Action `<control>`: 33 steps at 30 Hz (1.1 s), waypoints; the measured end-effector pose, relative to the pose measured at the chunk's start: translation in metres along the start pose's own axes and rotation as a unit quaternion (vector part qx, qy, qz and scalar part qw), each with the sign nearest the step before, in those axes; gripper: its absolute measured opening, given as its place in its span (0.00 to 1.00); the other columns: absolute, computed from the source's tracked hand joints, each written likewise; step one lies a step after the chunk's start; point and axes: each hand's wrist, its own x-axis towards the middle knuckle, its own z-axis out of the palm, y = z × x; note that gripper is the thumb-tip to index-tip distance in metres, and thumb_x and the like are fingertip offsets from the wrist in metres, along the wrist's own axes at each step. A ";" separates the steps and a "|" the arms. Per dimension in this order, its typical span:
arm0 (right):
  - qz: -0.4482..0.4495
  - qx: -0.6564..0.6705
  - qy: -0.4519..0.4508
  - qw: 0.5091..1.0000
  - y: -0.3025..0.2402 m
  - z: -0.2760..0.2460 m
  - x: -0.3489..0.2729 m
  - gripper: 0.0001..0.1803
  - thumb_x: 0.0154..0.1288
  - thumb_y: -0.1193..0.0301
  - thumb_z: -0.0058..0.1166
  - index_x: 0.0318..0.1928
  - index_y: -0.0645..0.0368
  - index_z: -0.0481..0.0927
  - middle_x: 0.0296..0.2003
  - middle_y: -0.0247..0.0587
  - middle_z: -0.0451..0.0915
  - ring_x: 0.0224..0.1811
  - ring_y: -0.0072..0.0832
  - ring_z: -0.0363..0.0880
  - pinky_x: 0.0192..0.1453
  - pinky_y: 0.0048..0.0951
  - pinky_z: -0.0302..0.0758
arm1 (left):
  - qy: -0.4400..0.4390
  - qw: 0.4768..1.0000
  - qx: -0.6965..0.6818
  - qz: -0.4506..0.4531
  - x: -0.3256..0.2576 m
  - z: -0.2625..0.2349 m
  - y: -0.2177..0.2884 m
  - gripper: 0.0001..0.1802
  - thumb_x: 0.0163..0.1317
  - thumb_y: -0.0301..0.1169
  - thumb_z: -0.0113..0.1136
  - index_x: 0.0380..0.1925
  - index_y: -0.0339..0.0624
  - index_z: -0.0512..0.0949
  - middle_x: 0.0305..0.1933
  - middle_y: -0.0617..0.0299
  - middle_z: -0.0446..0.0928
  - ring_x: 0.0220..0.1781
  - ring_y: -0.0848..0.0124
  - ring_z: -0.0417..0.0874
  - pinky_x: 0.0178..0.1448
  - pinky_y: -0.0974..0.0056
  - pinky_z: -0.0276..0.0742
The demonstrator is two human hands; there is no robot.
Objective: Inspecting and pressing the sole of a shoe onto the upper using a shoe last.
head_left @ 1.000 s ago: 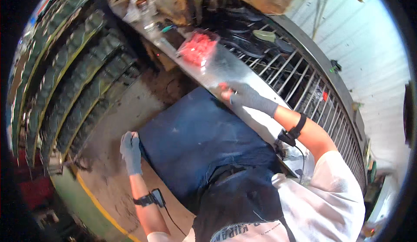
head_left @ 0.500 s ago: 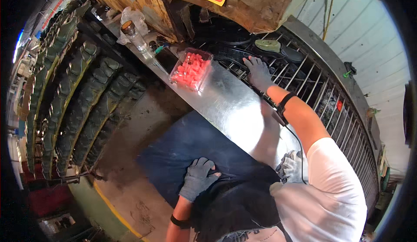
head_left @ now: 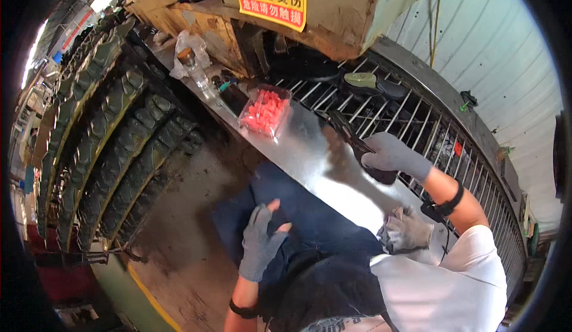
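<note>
My right hand [head_left: 394, 153], in a grey glove, is closed around a long black shoe sole [head_left: 351, 134]. It holds the sole tilted above the metal ledge, by the bar rack. Part of the sole is hidden under my fingers. My left hand [head_left: 262, 239], gloved with bare fingertips, hangs over my dark-trousered lap with its fingers apart and nothing in them. A crumpled grey-white glove [head_left: 408, 229] lies on the ledge near my body. On the rack sit more dark soles and an olive-green one [head_left: 360, 80].
A clear plastic box of pink-red pieces [head_left: 266, 112] stands on the metal ledge [head_left: 345, 195]. Behind it is a glass jar [head_left: 196, 70]. The barred rack [head_left: 441, 129] curves along the right. A shelf of dark shoes [head_left: 113, 123] stands left. A machine housing [head_left: 333, 16] overhangs the far end.
My right hand has drawn back from the rack and now holds the black sole. My left hand has lifted off my lap, fingers spreading. The view has tilted slightly upward.
</note>
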 end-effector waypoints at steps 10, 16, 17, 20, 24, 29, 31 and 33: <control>0.041 0.362 -0.329 0.871 -0.060 0.018 0.014 0.37 0.77 0.40 0.56 0.59 0.67 0.83 0.48 0.43 0.89 0.47 0.32 0.89 0.48 0.32 0.85 | 0.069 0.942 -0.313 -0.104 0.012 0.006 0.046 0.18 0.73 0.34 0.66 0.59 0.38 0.81 0.46 0.64 0.86 0.48 0.72 0.84 0.54 0.65 0.80; 0.003 -0.041 0.172 0.984 0.158 0.004 0.090 0.57 0.56 0.41 0.74 0.77 0.63 0.68 0.67 0.60 0.78 0.69 0.46 0.78 0.74 0.45 0.73 | 0.037 0.759 -0.511 -0.402 -0.048 0.069 -0.075 0.23 0.72 0.41 0.67 0.60 0.38 0.80 0.52 0.64 0.82 0.51 0.73 0.81 0.58 0.64 0.77; -0.006 -0.151 0.254 0.955 0.205 -0.019 0.095 0.61 0.54 0.41 0.76 0.79 0.63 0.65 0.69 0.62 0.76 0.72 0.51 0.75 0.77 0.47 0.70 | 0.030 0.753 -0.517 -0.406 -0.040 0.071 -0.069 0.23 0.72 0.41 0.67 0.60 0.38 0.80 0.52 0.64 0.82 0.51 0.73 0.81 0.58 0.64 0.77; 0.049 -0.177 0.242 0.953 0.249 -0.055 0.129 0.70 0.47 0.43 0.80 0.82 0.63 0.56 0.74 0.62 0.69 0.78 0.56 0.66 0.81 0.48 0.65 | 0.031 0.745 -0.535 -0.397 -0.034 0.060 -0.057 0.22 0.73 0.38 0.65 0.61 0.38 0.80 0.53 0.64 0.83 0.51 0.72 0.83 0.58 0.63 0.80; 0.088 -0.250 0.203 0.943 0.249 -0.064 0.175 0.69 0.45 0.51 0.84 0.83 0.58 0.56 0.78 0.57 0.65 0.80 0.54 0.64 0.82 0.48 0.63 | 0.065 0.725 -0.516 -0.452 -0.027 0.057 -0.051 0.20 0.74 0.35 0.63 0.62 0.38 0.80 0.53 0.64 0.84 0.52 0.73 0.83 0.59 0.63 0.80; 0.057 -0.042 0.205 0.976 0.300 -0.069 0.184 0.68 0.39 0.60 0.88 0.79 0.66 0.61 0.73 0.56 0.74 0.78 0.47 0.70 0.81 0.40 0.64 | 0.039 0.770 -0.493 -0.404 -0.006 0.066 -0.051 0.19 0.74 0.31 0.62 0.62 0.38 0.80 0.54 0.66 0.84 0.51 0.75 0.83 0.58 0.66 0.80; 0.069 -0.064 0.187 0.978 0.295 -0.073 0.188 0.69 0.38 0.57 0.88 0.79 0.64 0.61 0.71 0.58 0.76 0.76 0.49 0.72 0.79 0.42 0.67 | 0.040 0.756 -0.513 -0.404 -0.006 0.070 -0.055 0.19 0.74 0.31 0.62 0.62 0.38 0.80 0.54 0.66 0.84 0.51 0.75 0.83 0.58 0.67 0.80; 0.112 -0.161 0.183 0.963 0.271 -0.066 0.193 0.69 0.39 0.52 0.87 0.79 0.62 0.62 0.70 0.60 0.76 0.75 0.51 0.73 0.77 0.44 0.70 | 0.044 0.747 -0.532 -0.396 -0.010 0.073 -0.064 0.19 0.74 0.31 0.62 0.62 0.38 0.81 0.54 0.66 0.84 0.50 0.76 0.83 0.58 0.67 0.79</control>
